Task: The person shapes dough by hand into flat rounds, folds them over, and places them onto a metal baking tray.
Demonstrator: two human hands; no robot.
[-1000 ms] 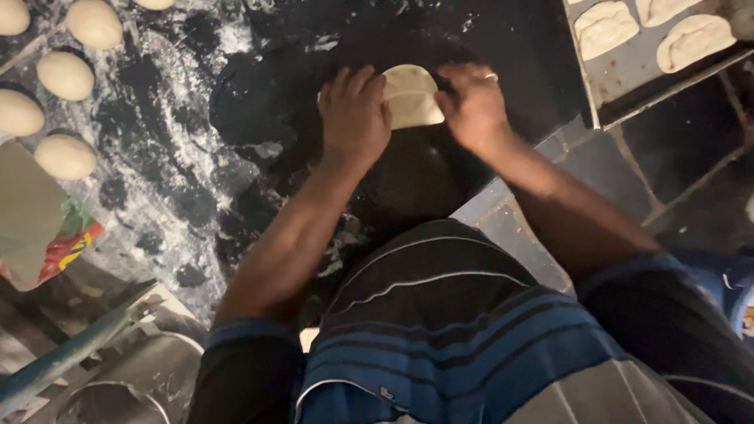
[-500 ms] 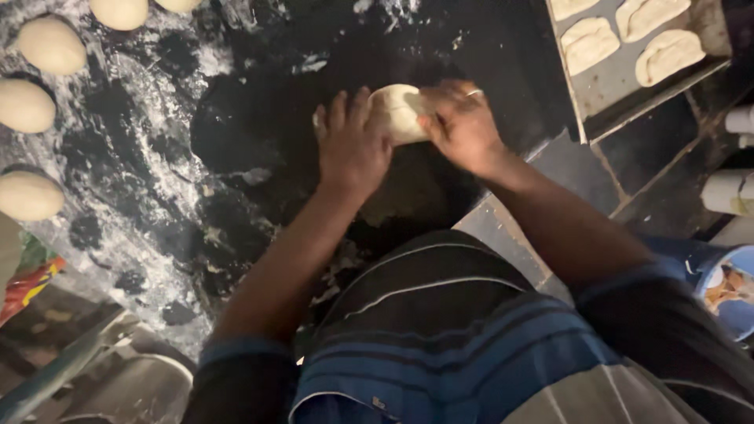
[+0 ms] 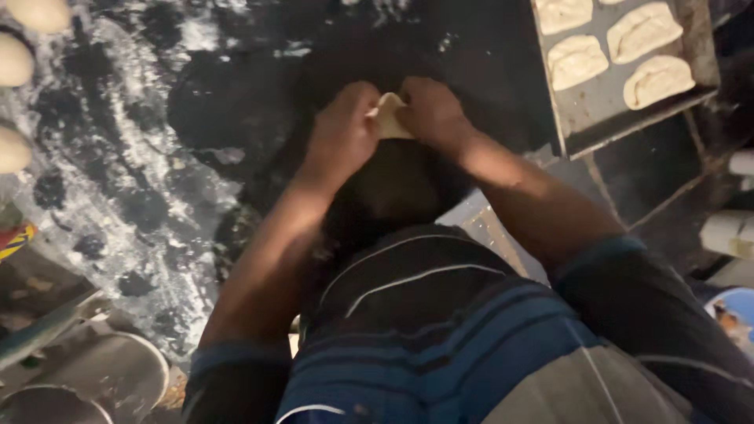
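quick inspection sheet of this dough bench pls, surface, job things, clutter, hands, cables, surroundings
surface: dark worktop, heavily dusted with white flour on the left side, barer under the hands
job's things: one small pale dough piece, mostly hidden between both hands
clutter: round dough balls along the far left edge; metal tray at upper right with shaped dough pieces lying on it
grippers: left hand and right hand both closed around the dough piece, fingers curled over it
cables: nothing seen
surroundings: round metal bowls at lower left; pale cylinders at the right edge, too blurred to identify; person's striped shirt fills the foreground
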